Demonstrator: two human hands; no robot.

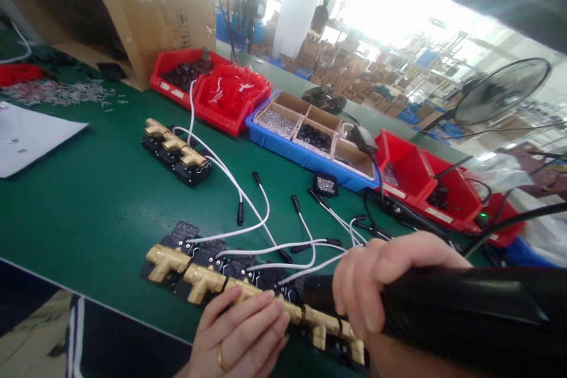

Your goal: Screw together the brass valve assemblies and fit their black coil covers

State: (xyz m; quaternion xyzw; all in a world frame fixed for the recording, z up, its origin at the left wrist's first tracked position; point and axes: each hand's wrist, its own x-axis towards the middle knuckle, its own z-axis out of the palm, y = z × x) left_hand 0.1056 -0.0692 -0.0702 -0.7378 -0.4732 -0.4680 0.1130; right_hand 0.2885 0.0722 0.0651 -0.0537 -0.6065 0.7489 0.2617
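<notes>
A long row of brass tee fittings (204,281) on black plastic bases lies along the front edge of the green table. My left hand (248,331), with a ring on one finger, rests on the middle of this row, its fingers stretched out. My right hand (376,277) is wrapped round a black power tool (465,307), whose dark front end points left over the row's right part; the tip's contact is hidden. White cables (266,248) with black connectors run from the bases. A shorter brass fitting assembly (177,150) sits further back on the left.
Behind are red bins (212,91) of black parts and red bags, a blue tray (283,150) with small parts, and more red bins (425,180). A cardboard box (150,6), loose pieces (66,91) and white paper (35,136) lie left. Black cables cross the right side.
</notes>
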